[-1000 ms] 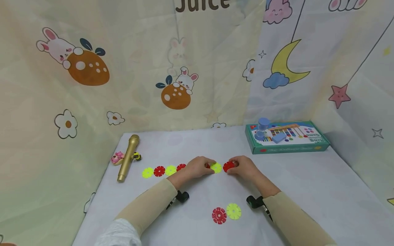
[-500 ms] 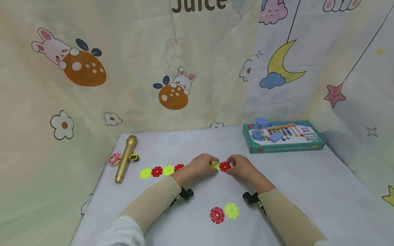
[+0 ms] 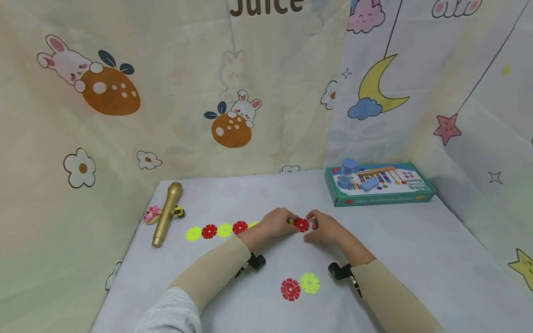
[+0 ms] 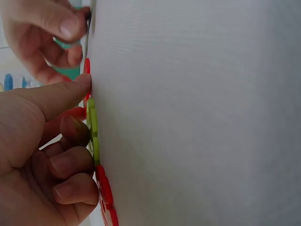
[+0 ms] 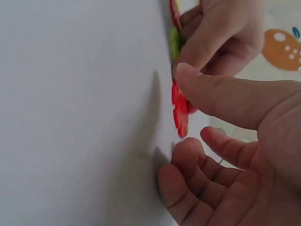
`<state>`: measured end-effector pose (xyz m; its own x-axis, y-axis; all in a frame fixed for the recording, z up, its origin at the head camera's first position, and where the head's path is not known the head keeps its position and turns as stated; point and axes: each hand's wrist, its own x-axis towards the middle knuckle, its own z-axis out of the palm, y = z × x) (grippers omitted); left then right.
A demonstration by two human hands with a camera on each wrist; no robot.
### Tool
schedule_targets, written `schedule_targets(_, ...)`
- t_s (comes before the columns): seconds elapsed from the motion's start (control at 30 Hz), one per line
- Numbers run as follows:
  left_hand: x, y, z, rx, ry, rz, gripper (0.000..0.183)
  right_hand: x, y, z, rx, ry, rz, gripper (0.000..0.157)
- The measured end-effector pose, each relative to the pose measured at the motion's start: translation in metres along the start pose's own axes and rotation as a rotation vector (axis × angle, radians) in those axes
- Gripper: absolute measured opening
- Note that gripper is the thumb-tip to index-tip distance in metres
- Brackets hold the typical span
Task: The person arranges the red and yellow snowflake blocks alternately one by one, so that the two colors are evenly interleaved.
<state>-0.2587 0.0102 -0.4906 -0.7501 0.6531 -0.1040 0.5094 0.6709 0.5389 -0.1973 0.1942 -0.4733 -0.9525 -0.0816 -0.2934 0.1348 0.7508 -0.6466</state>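
Note:
A chain of flat notched discs [image 3: 216, 230], alternating yellow and red, lies on the white table [image 3: 416, 249]. My left hand [image 3: 276, 222] covers its right end, fingers curled on a yellow-green disc [image 4: 92, 127] and thumb stretched to the tabletop. My right hand [image 3: 326, 227] pinches a red disc [image 3: 301, 225] between thumb and fingers, right against the left hand's fingertips. In the right wrist view that red disc [image 5: 180, 110] stands on edge under the thumb, beside the yellow disc [image 5: 174, 40]. Whether the two discs are joined is hidden.
A loose red disc [image 3: 290, 289] and yellow disc [image 3: 310, 283] lie side by side near the front. A gold toy microphone [image 3: 166, 213] and a small pink toy [image 3: 151, 214] lie at the left. A green game box [image 3: 379, 182] sits back right. Printed cloth hangs behind.
My right hand has brought the red disc leftward until it meets the yellow disc under my left hand; the gap between them has closed. The chain and loose discs stay put.

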Motion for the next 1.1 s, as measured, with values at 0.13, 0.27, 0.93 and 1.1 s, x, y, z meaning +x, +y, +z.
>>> schedule_targets(0.13,0.000,0.001,0.000,-0.011,-0.004,-0.009,0.041,-0.032,-0.002,0.006,0.004,-0.077,-0.048,0.046)
schedule_targets(0.27,-0.001,0.001,-0.002,-0.025,0.002,0.002,0.041,-0.065,-0.005,0.016,-0.033,-0.197,-0.156,0.039)
schedule_targets(0.93,-0.004,-0.002,0.000,-0.018,0.016,0.014,0.041,-0.104,-0.007,0.045,-0.196,-0.191,-0.200,0.042)
schedule_targets(1.1,-0.005,-0.002,-0.001,-0.020,0.017,0.003,0.041,-0.109,-0.009,0.046,-0.220,-0.179,-0.180,0.046)
